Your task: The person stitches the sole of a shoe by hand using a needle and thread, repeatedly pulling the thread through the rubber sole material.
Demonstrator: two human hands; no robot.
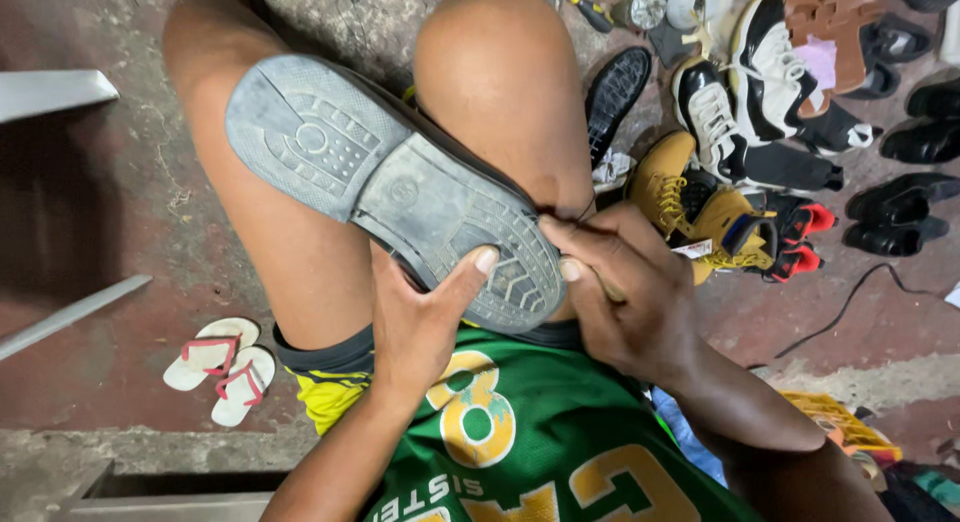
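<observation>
The shoe lies sole-up across the knees — its long way runs up and left from both hands. Left hand grips the toe; right hand pinches its edge — both touching.

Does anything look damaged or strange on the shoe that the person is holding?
Yes. The grey sole is worn smooth at its heel end, and the left hand and right hand pinch its toe edge. Whether that edge has come loose cannot be seen.
</observation>
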